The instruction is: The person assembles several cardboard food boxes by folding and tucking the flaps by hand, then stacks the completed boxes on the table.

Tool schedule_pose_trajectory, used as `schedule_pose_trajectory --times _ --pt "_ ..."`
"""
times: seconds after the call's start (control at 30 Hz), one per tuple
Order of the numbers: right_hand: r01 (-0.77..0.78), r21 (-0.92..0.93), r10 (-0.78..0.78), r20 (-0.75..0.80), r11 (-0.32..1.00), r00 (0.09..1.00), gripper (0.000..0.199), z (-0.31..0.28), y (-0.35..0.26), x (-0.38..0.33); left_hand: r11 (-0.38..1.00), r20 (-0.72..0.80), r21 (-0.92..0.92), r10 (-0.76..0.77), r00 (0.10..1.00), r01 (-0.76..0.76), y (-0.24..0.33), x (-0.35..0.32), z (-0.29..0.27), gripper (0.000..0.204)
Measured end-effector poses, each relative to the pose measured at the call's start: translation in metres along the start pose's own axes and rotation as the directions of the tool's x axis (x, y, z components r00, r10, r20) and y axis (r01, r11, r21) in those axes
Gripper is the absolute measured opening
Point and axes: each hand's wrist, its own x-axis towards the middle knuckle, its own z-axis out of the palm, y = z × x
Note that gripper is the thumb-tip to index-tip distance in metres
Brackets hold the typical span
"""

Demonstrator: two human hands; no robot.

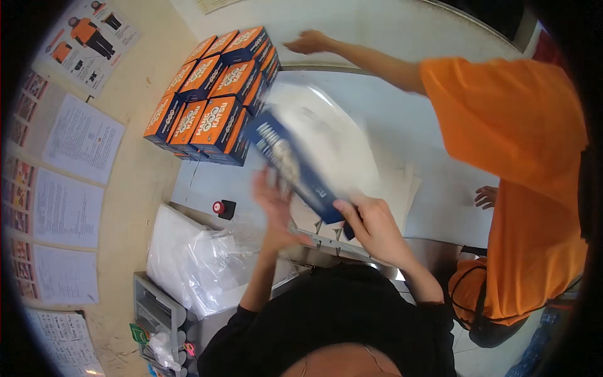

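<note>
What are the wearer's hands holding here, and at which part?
A dark blue box, blurred by motion. The right hand grips its near lower end; the left hand is against its left side, though that grip is too blurred to confirm.

Bright even indoor light; blue box (294,164) motion-blurred; fisheye edges bend into black rim.

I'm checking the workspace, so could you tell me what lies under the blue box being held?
Under the blue box, held by both hands, lies clear plastic film on the white table. Whatever sits directly beneath the box is covered.
</note>
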Motion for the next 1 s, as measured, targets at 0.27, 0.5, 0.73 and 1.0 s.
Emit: schedule_pose_trajectory --times 0.27,0.5,0.73,1.0 --pt "-0.001 0.553 -0.033 0.051 0.833 0.998 0.029 0.006 0.001 0.001 0.985 0.286 0.119 -0.153 0.946 0.124 -0.011 -0.016 0.026 0.103" --pt "0.209 0.660 0.051 -0.352 0.722 0.935 0.022 0.007 0.009 0.003 0.931 0.363 0.213 0.207 0.909 -0.297 -0.012 -0.007 0.023 0.063" --pt "0.338 0.336 -0.040 -0.654 0.879 0.756 0.033 0.018 0.016 0.006 0.697 0.234 0.471 0.492 0.838 -0.541 0.001 -0.007 0.042 0.055" --pt "0.364 0.043 -0.336 -0.293 0.930 0.895 0.044 -0.017 0.008 -0.001 0.634 0.483 0.211 0.594 0.643 -0.744 0.038 0.028 0.047 0.078"
